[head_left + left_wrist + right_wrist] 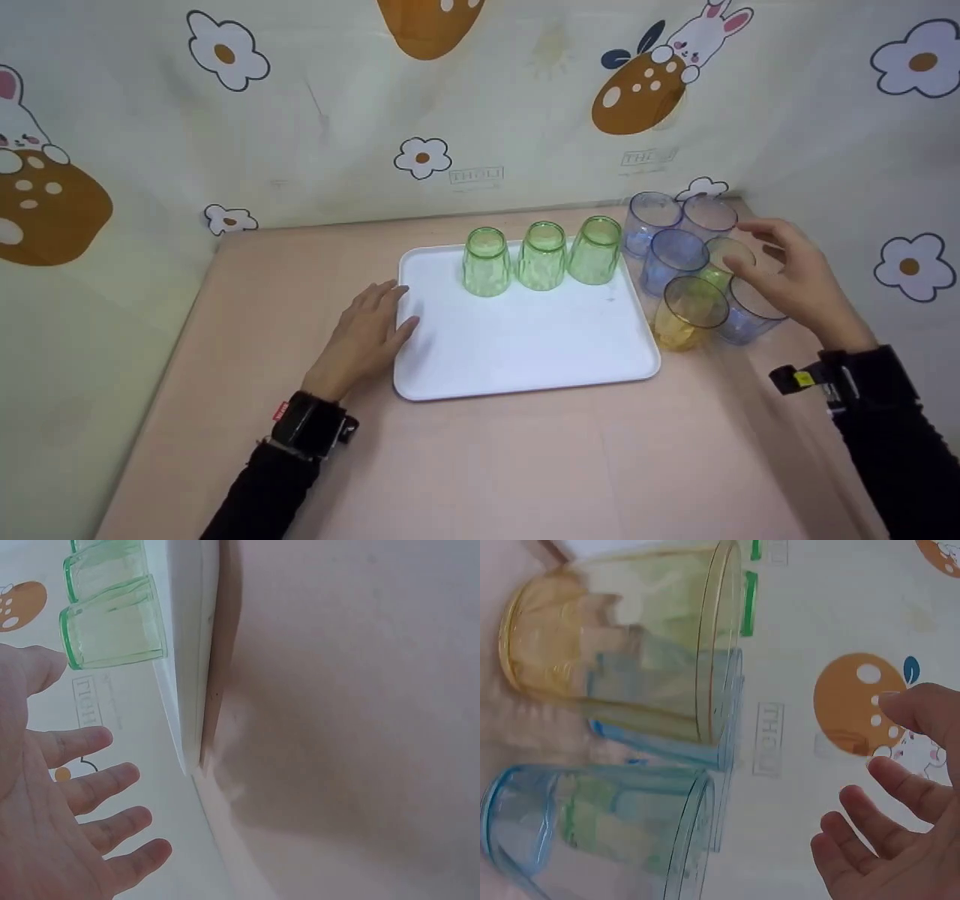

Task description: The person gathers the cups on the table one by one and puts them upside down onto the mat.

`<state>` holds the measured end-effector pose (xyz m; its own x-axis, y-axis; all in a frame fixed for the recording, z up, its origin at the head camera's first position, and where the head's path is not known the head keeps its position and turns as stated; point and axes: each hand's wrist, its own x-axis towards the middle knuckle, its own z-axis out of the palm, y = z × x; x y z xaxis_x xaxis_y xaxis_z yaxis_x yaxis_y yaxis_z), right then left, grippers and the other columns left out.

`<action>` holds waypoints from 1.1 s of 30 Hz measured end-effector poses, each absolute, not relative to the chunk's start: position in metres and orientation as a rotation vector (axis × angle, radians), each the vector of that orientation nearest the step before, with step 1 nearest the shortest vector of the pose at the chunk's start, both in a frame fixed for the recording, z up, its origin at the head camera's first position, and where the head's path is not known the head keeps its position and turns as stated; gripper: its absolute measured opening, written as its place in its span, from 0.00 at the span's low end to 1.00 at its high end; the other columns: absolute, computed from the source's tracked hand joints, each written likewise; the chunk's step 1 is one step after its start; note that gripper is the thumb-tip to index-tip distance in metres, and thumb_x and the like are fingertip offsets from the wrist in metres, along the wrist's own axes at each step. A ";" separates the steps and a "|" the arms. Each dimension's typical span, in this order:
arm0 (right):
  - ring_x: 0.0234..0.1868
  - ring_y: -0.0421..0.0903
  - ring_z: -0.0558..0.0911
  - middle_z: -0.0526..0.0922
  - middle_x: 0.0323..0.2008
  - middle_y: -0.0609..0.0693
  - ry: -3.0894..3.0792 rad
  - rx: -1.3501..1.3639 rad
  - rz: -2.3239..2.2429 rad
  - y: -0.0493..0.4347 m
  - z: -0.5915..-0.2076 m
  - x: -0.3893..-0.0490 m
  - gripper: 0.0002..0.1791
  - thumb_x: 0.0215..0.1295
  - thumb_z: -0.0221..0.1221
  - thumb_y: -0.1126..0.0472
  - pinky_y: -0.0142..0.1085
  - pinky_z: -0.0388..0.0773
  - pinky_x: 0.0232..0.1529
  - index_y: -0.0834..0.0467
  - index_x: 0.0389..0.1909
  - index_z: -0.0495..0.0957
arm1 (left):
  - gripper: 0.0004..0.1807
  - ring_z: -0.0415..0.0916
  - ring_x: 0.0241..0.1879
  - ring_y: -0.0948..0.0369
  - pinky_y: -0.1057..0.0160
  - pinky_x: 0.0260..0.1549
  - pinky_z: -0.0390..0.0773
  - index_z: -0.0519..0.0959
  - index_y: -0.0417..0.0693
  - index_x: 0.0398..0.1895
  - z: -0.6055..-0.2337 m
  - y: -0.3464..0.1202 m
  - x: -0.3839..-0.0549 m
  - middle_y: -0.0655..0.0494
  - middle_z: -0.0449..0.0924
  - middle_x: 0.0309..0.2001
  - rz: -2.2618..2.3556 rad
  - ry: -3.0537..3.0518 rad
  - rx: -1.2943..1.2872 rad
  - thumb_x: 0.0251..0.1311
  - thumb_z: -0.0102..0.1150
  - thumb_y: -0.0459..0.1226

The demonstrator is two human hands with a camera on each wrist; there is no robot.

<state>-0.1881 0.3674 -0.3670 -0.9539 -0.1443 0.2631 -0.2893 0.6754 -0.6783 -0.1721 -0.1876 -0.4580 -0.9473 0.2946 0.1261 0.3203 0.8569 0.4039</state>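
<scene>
Three green glasses stand upside down in a row along the back of a white tray. By the tray's left edge is my left hand, fingers loosely spread and fingertips overlapping the rim. In the left wrist view the palm of that hand holds nothing. Over the glasses to the right of the tray hovers my right hand, thumb and fingers apart and nothing between them. Nearest to it are a green glass and a bluish glass, both standing mouth up and partly hidden.
A yellow glass stands mouth up at the tray's right edge. Behind it are a blue glass and two more tinted glasses. The pinkish table meets a printed wall covering at the back.
</scene>
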 end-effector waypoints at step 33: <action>0.67 0.74 0.65 0.64 0.67 0.76 -3.217 0.230 1.156 0.429 -0.412 -0.191 0.55 0.59 0.74 0.49 0.64 0.66 0.61 0.72 0.73 0.50 | 0.32 0.54 0.73 0.41 0.38 0.68 0.56 0.65 0.37 0.73 -0.464 -0.194 -0.166 0.37 0.60 0.73 -0.718 -2.974 -0.501 0.76 0.49 0.50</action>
